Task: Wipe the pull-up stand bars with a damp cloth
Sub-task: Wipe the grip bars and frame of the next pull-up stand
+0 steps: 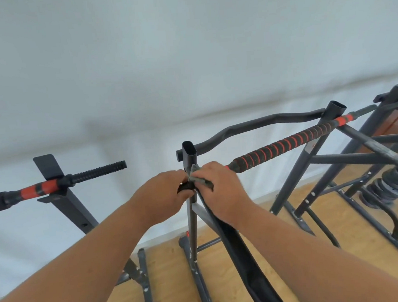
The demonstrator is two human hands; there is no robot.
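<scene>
A dark grey pull-up stand fills the middle. Its left upright (193, 212) rises to an open tube top, and a black-and-red padded bar (284, 144) runs up to the right from it. My right hand (219, 191) grips a grey cloth (198, 178) wrapped on the bar's near end beside the upright. My left hand (162, 196) grips a black end piece (185, 187) of the bar, just left of the upright. Both hands nearly touch. A bent grey upper bar (262, 122) runs behind.
A second stand (62, 195) with a red-and-black bar (38, 189) stands at the left. Another frame and stacked black weight plates (384, 185) crowd the right. A white wall lies behind, and wooden floor (168, 271) below. A black strap or pad (243, 254) hangs under my right forearm.
</scene>
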